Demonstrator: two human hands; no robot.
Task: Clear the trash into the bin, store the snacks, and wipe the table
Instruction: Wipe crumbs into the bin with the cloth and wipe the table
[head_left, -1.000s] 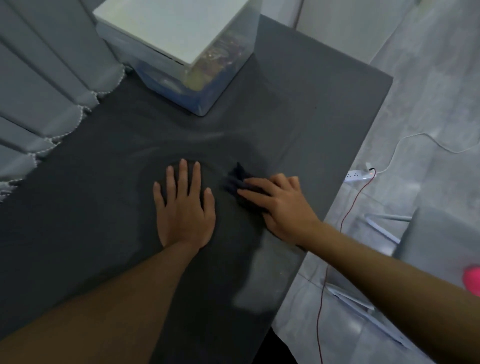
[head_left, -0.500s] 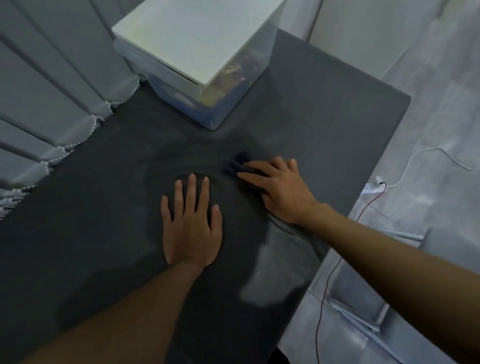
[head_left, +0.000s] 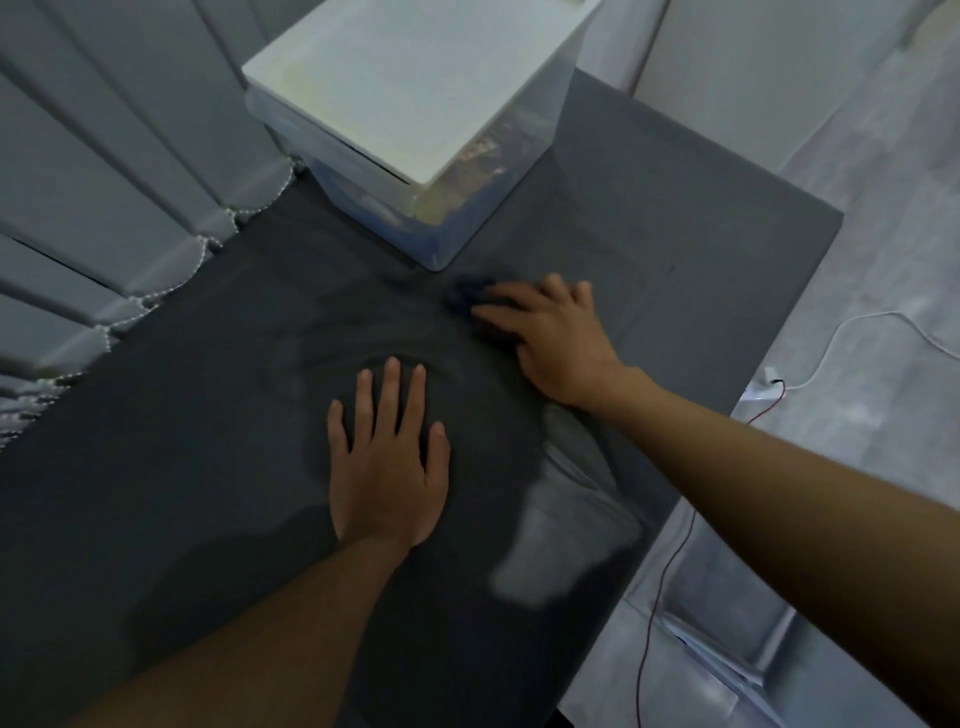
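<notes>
Right hand (head_left: 550, 338) grips dark cloth (head_left: 464, 297) and presses it on tabletop (head_left: 701, 249). Left hand (head_left: 389, 462) flat beside it, fingers spread. Lidded box (head_left: 415, 93) just beyond right hand; contents look like snacks. Judged: wiping under way, probably last step.

Left hand (head_left: 387, 457): flat, palm down, fingers straight and spread.
Right hand (head_left: 550, 332): further out, arm stretched, fingers bent over a crumpled dark blue cloth (head_left: 465, 296).
</notes>
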